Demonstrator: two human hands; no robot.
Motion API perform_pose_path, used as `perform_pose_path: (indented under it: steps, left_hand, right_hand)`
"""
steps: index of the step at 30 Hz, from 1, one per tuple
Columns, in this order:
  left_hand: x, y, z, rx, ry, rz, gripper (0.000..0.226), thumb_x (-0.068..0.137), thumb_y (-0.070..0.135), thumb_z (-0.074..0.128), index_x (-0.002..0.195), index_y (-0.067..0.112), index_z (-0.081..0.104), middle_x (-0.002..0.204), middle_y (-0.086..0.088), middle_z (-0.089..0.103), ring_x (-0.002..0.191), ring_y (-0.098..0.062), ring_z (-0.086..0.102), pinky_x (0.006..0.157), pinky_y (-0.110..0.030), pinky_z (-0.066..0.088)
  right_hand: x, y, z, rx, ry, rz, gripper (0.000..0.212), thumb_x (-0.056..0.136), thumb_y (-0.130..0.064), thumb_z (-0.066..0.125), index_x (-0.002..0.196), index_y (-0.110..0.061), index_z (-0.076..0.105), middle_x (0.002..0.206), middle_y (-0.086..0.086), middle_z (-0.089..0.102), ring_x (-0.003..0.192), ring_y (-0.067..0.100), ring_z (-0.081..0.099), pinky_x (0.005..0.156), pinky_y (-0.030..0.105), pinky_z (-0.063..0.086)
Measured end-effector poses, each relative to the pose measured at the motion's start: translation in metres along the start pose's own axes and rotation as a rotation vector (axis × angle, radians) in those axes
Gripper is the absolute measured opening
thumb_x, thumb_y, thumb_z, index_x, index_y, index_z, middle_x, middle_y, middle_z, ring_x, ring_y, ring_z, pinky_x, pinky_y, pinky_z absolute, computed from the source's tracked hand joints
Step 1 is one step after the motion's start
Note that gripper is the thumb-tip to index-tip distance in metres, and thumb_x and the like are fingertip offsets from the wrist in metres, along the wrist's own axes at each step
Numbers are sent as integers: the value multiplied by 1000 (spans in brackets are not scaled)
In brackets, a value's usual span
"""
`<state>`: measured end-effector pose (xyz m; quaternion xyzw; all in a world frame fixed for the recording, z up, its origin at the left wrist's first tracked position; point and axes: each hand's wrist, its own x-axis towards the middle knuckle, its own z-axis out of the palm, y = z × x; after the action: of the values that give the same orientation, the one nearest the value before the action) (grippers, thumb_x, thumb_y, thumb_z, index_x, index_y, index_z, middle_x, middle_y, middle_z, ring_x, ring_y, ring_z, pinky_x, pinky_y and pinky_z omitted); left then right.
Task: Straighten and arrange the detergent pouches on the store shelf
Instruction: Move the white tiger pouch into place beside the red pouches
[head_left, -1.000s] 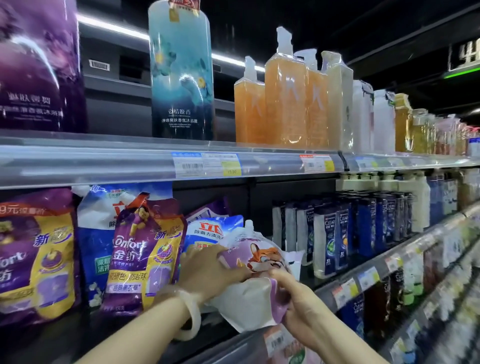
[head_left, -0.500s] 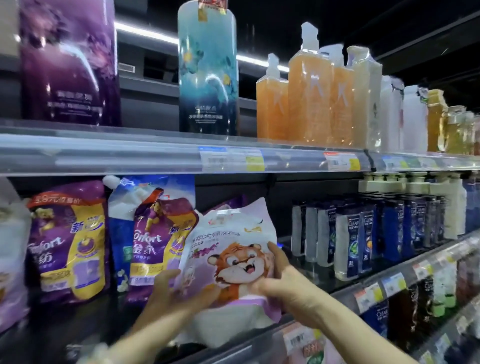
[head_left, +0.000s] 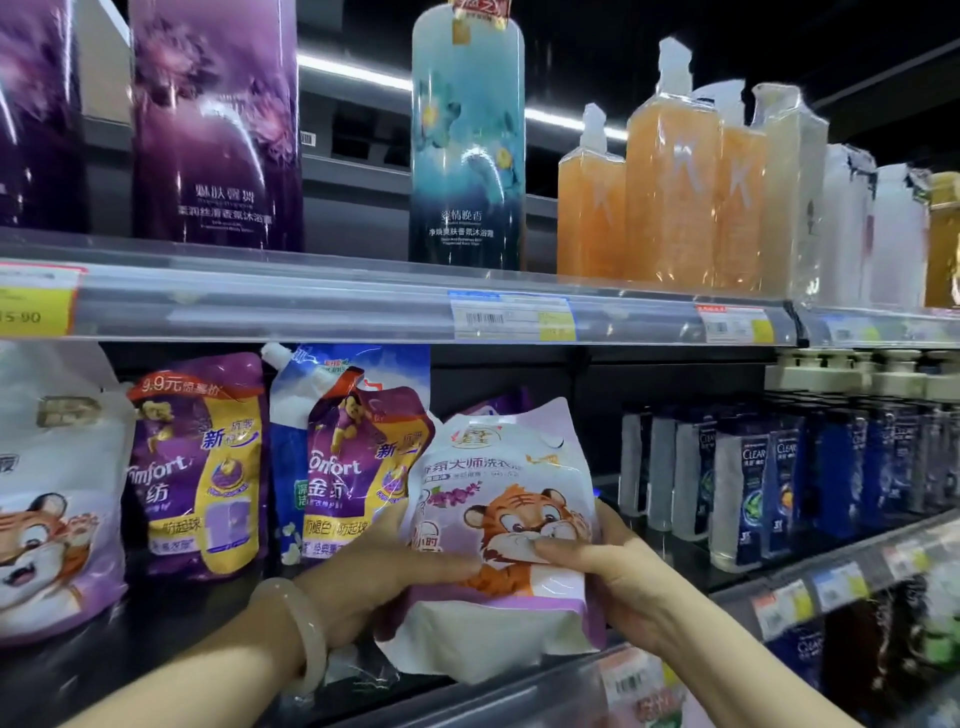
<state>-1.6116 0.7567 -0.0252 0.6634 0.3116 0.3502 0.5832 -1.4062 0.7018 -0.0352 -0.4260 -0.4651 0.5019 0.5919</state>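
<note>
Holding the tiger pouch (head_left: 509, 519) from both sides, I have it upright at the front of the lower shelf (head_left: 104, 670), printed face toward me. My left grip (head_left: 374, 577) is clenched on its lower left edge, thumb across the front and fingers hidden behind. My right grip (head_left: 613, 577) grasps the right edge, with the thumb pressed on the tiger's mouth and the fingers curled round the back. The pouch's white base shows just above the shelf's front lip; I cannot tell whether it rests there. A pale bracelet (head_left: 306, 634) sits on my left wrist.

Just left of the held pouch, and partly behind it, stands a purple Comfort pouch (head_left: 358, 467), with a blue-and-white spouted pouch (head_left: 322, 384) behind that. A second Comfort pouch (head_left: 200, 467) stands further left, apart from the first. Another tiger pouch (head_left: 47, 509) stands at the far left. To the right, well apart from the held pouch, are rows of dark shampoo bottles (head_left: 743, 493).

On the upper shelf (head_left: 311, 306) stand a purple bottle (head_left: 218, 130), a teal bottle (head_left: 467, 140) and orange pump bottles (head_left: 670, 192).
</note>
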Motion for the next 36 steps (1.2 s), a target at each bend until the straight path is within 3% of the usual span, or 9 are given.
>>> perform_pose_path:
  steps: [4, 7, 10, 13, 18, 25, 29, 33, 36]
  left_hand:
    - [-6, -7, -4, -22, 45, 70, 57, 68, -8, 76, 98, 32, 48, 73, 20, 73, 68, 1, 70, 57, -16, 54]
    - [-12, -8, -8, 50, 64, 109, 99, 50, 11, 92, 130, 31, 37, 111, 23, 59, 89, 8, 63, 78, -18, 54]
    - [-20, -2, -9, 121, 48, 215, 109, 52, 17, 92, 134, 39, 23, 111, 35, 42, 99, 22, 50, 86, -8, 43]
    - [-22, 4, -12, 214, 24, 265, 107, 46, 32, 93, 132, 41, 29, 121, 30, 51, 119, 3, 49, 107, -27, 37]
    - [-24, 18, -21, 280, -11, 372, 90, 60, 9, 87, 125, 47, 38, 122, 20, 61, 113, 1, 58, 103, -30, 45]
    - [-52, 11, -44, 337, 67, 385, 103, 56, 23, 90, 132, 53, 27, 127, 32, 51, 117, 14, 49, 106, -21, 40]
    - [-86, 8, -75, 392, 153, 339, 97, 56, 22, 90, 115, 67, 28, 116, 42, 52, 109, 23, 47, 100, -10, 41]
    - [-127, 0, -118, 403, 246, 280, 104, 55, 21, 91, 129, 56, 27, 121, 35, 53, 114, 15, 49, 100, -12, 41]
    - [-154, -8, -153, 373, 392, 241, 94, 61, 10, 86, 117, 57, 27, 96, 47, 56, 89, 33, 48, 75, 4, 41]
  right_hand:
    - [-7, 0, 5, -18, -11, -88, 71, 54, 11, 77, 116, -11, 52, 91, 14, 75, 80, 34, 73, 56, 31, 58]
    - [-12, -3, 8, -26, -20, -151, 77, 50, 11, 76, 117, -17, 50, 95, 16, 74, 84, 37, 72, 61, 37, 59]
    - [-18, -8, 13, -25, -22, -216, 89, 42, 10, 81, 114, -30, 50, 100, 14, 73, 88, 35, 71, 62, 40, 59]
    - [-24, -14, 21, -27, -17, -273, 89, 39, 10, 82, 109, -36, 52, 98, 15, 74, 87, 37, 71, 62, 43, 59]
    - [-30, -14, 32, 27, -29, -339, 107, 14, -14, 96, 111, -30, 57, 103, 18, 71, 89, 40, 70, 63, 46, 59]
    - [-31, 3, 56, 45, -54, -297, 114, 15, -14, 97, 116, -41, 53, 106, 12, 72, 92, 36, 71, 64, 45, 58]
    - [-23, 21, 93, 33, -111, -281, 115, 18, -14, 97, 121, -37, 52, 108, 12, 71, 92, 37, 70, 65, 45, 58]
    - [-8, 38, 147, 31, -208, -299, 114, 20, -12, 96, 122, -35, 52, 106, 13, 71, 89, 39, 71, 64, 46, 58]
    - [9, 52, 193, 14, -286, -325, 107, 29, -2, 92, 124, -29, 50, 108, 14, 71, 90, 36, 71, 64, 42, 58]
